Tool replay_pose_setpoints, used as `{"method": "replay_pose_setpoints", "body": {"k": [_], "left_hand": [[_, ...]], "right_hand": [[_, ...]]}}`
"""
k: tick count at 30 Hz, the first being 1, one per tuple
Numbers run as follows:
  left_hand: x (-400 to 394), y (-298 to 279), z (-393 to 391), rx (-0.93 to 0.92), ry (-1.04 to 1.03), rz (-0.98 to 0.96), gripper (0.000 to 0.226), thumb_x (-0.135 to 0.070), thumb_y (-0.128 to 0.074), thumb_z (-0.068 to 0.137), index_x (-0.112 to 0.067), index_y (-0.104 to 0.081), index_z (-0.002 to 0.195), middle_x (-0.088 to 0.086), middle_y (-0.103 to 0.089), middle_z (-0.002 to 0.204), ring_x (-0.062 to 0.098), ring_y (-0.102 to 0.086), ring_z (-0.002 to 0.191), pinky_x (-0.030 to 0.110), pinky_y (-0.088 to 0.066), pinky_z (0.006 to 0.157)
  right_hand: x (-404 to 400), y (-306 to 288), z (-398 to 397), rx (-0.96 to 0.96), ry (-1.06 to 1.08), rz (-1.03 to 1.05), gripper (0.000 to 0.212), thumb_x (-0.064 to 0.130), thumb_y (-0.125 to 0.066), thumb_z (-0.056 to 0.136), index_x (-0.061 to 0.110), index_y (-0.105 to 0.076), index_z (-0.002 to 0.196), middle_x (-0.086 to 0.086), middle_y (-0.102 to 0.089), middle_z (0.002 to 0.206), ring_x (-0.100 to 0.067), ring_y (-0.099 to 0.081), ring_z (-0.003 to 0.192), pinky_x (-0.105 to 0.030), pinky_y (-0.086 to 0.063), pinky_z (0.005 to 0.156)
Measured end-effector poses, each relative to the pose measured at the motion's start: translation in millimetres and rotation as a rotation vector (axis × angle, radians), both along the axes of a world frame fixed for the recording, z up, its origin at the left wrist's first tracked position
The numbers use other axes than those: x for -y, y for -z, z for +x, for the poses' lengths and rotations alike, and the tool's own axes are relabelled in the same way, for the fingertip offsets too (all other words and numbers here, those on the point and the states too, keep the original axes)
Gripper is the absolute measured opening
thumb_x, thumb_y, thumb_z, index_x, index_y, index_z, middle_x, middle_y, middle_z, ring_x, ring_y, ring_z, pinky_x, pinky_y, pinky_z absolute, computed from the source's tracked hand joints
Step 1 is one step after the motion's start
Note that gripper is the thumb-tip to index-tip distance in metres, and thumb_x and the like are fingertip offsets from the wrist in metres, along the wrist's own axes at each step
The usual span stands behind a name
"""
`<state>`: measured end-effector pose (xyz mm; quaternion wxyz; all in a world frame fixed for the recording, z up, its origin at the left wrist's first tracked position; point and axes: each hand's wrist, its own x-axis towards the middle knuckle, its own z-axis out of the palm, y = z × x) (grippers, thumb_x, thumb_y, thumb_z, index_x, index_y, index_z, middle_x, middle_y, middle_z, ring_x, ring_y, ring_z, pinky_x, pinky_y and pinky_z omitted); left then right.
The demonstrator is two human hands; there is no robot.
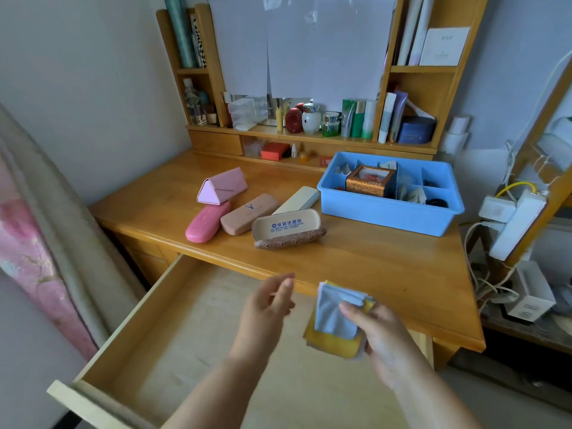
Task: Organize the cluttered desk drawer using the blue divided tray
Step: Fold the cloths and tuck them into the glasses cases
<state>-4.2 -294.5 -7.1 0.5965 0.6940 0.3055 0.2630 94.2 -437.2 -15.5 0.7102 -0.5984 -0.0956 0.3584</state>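
Note:
The blue divided tray [383,212] stands on the desk at the right, with a brown windowed box [368,184] and small items in its compartments. The wooden drawer [161,329] is pulled out below the desk edge; the part of its floor I see is bare. My right hand [376,332] pinches a stack of folded cloths [335,320], pale blue on top and yellow beneath, over the drawer's right side. My left hand [266,308] hovers just left of the cloths with relaxed fingers, holding nothing.
Several glasses cases lie mid-desk: a pink triangular case [221,186], a pink oval case [207,226], a tan case [249,213], a cream case [297,199] and an open patterned case [288,229]. Shelves with bottles stand behind. Cables and power strips [510,224] hang at right.

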Motion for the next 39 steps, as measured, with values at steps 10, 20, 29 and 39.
{"method": "replay_pose_setpoints", "body": {"k": [10,20,29,39], "left_hand": [[-115,-2,72,-0.461,0.023,0.636,0.01,-0.02,-0.066,0.086,-0.023,-0.063,0.095,0.001,-0.064,0.099,0.018,-0.054,0.082,0.019,-0.04,0.061],[-10,35,86,-0.17,0.161,0.696,0.007,-0.017,-0.072,0.078,-0.023,-0.069,0.082,-0.01,-0.065,0.077,0.008,-0.056,0.064,0.02,-0.042,0.06],[4,40,74,-0.135,0.315,0.808,0.018,-0.026,-0.054,0.091,-0.021,-0.07,0.096,-0.016,-0.062,0.107,0.013,-0.061,0.077,0.034,-0.051,0.067],[-36,2,109,-0.293,0.235,0.686,0.037,-0.031,-0.062,0.085,-0.033,-0.055,0.121,-0.016,-0.06,0.102,0.007,-0.054,0.062,0.023,-0.048,0.06]], "right_hand": [[14,12,55,-0.106,0.194,0.097,0.016,0.006,-0.056,0.088,0.004,-0.069,0.098,-0.017,-0.073,0.094,-0.026,-0.07,0.08,-0.04,-0.053,0.076],[26,-2,70,-0.142,0.075,0.228,0.039,0.018,-0.051,0.086,0.006,-0.059,0.123,-0.025,-0.064,0.117,-0.047,-0.061,0.105,-0.052,-0.055,0.081],[21,12,81,0.255,0.105,-0.251,0.011,0.019,-0.059,0.092,0.022,-0.066,0.1,-0.002,-0.073,0.095,-0.023,-0.066,0.092,-0.037,-0.05,0.077],[23,12,90,0.166,0.066,-0.266,0.015,0.012,-0.059,0.092,0.013,-0.066,0.105,-0.014,-0.072,0.1,-0.034,-0.065,0.1,-0.046,-0.05,0.088]]}}
